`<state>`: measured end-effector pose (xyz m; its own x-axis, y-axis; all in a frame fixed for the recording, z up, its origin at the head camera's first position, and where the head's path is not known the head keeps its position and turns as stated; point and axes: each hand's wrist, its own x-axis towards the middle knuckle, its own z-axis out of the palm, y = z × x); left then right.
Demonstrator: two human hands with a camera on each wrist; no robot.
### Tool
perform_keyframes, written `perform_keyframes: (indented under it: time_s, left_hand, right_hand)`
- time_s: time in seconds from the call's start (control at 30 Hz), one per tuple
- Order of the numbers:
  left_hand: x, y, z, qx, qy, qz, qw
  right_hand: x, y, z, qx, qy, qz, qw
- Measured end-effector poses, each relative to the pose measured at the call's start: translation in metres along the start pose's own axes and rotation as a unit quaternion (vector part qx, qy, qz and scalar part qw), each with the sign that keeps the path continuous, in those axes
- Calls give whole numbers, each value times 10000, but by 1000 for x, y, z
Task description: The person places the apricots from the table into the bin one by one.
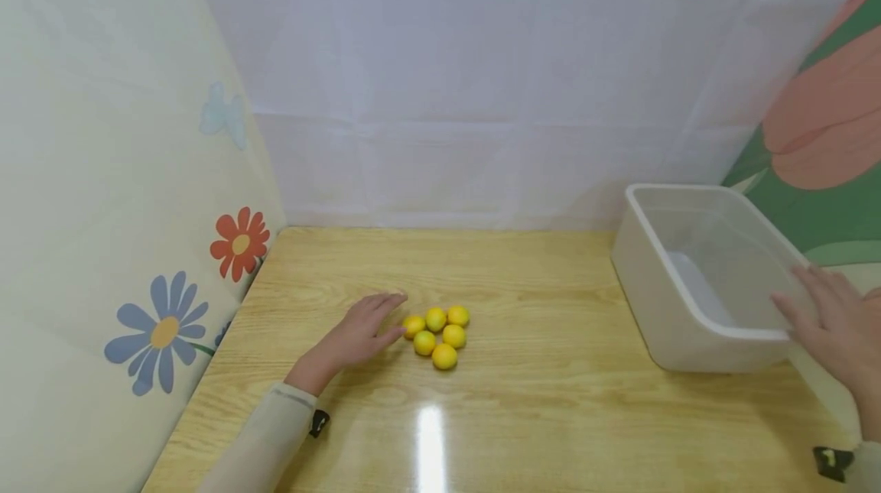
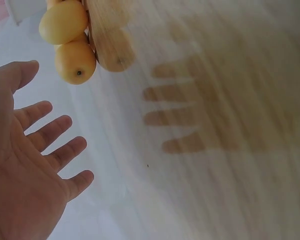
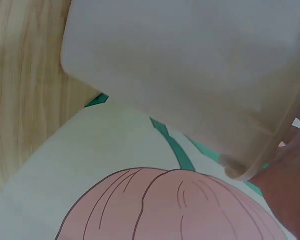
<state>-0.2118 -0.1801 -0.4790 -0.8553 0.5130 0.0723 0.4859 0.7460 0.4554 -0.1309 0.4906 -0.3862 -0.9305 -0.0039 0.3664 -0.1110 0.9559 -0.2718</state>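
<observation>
Several small yellow-orange fruits (image 1: 444,356) lie in a cluster on the wooden table. Just left of them is the left hand (image 1: 362,331), fingers spread and holding nothing, its thumb tip close to the leftmost fruit. The left wrist view shows that hand (image 2: 35,155) with its palm visible, below two fruits (image 2: 75,62). At the right, the right hand (image 1: 836,325) is over the near right rim of a white bin (image 1: 688,302), fingers extended. In the right wrist view the hand (image 3: 287,185) is partly hidden behind the bin's edge (image 3: 190,100); whether it touches cannot be told.
The wooden table (image 1: 551,416) reaches a white cloth (image 1: 427,95) at the back. A flower-printed panel (image 1: 138,210) borders the left side, and a green and pink printed panel (image 1: 826,126) stands behind the bin. Each wrist has a small black item near the sleeve.
</observation>
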Motion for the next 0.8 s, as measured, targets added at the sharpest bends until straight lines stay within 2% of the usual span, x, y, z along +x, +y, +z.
perform_keyframes:
  time_s: [0.23, 0.4, 0.8]
  left_hand:
    - [2, 0, 2, 120, -32, 132, 9998]
    - [4, 0, 3, 165, -114, 159, 9997]
    - [8, 4, 6, 222, -287, 198, 9991]
  right_hand:
    - [-2, 11, 2, -63, -125, 104, 9998]
    - [-1, 10, 1, -279, -340, 97, 9990]
    - [-3, 3, 2, -405, -939, 66, 9947]
